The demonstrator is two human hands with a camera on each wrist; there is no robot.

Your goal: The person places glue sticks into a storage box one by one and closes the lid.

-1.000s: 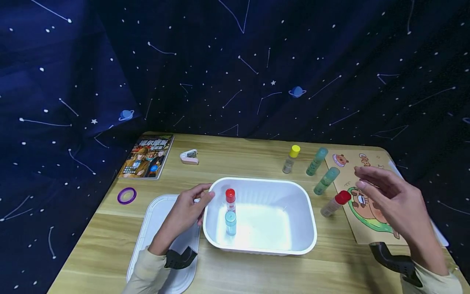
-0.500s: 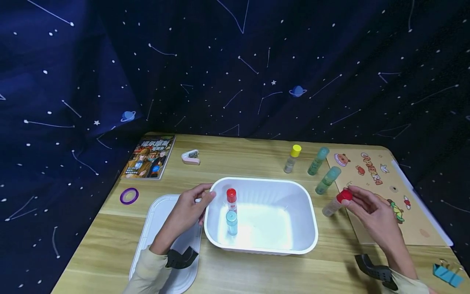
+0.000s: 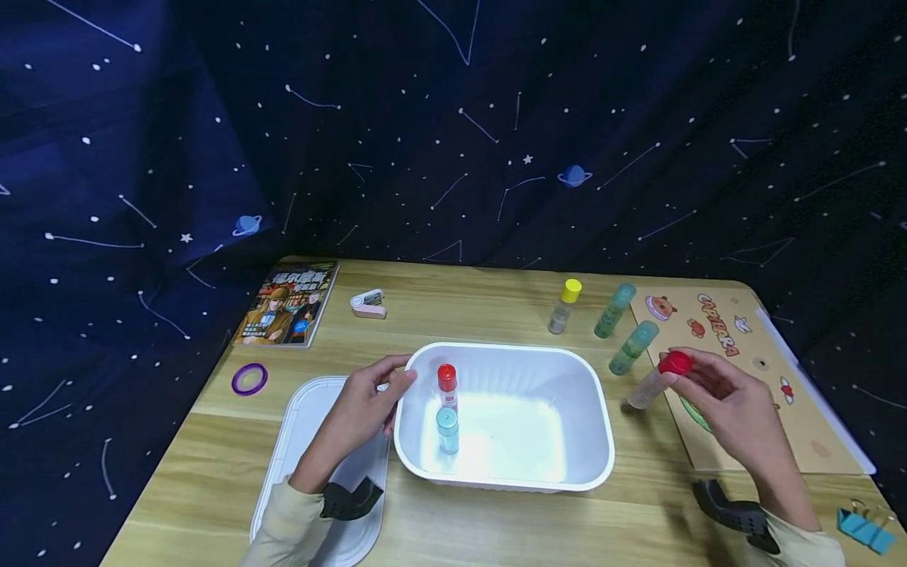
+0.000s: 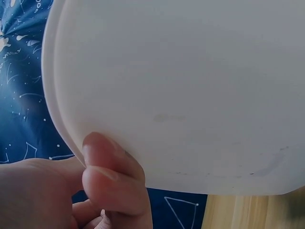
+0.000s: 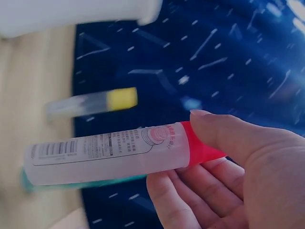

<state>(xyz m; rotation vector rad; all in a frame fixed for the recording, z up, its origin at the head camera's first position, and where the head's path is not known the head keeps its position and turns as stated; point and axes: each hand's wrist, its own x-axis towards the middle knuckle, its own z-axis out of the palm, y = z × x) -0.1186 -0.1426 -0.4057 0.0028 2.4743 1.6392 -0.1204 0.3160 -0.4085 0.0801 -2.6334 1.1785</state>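
Note:
My left hand (image 3: 364, 409) grips the left rim of a white plastic tub (image 3: 510, 366); in the left wrist view two fingertips press its outer wall (image 4: 181, 95). Inside the tub, at the left, stand a small red-capped bottle (image 3: 447, 387) and a light blue bottle (image 3: 448, 433). My right hand (image 3: 737, 409) pinches a red-capped glue bottle (image 3: 648, 389) by its cap, right of the tub. That bottle leans, its base just above a dark shadow on the table. The right wrist view shows its frosted body and printed barcode label (image 5: 105, 152).
A yellow-capped bottle (image 3: 564, 307) and two green bottles (image 3: 613, 312) stand behind the tub's right end. A capybara folder (image 3: 751, 339) and blue binder clip (image 3: 864, 531) lie right. Left are a white lid (image 3: 312, 417), purple tape roll (image 3: 249, 379), magazine (image 3: 286, 303) and stapler (image 3: 368, 304).
My right hand has come left and down to the red-capped glue bottle, taken its cap between thumb and fingers, and raised it slightly. The left hand stays on the tub.

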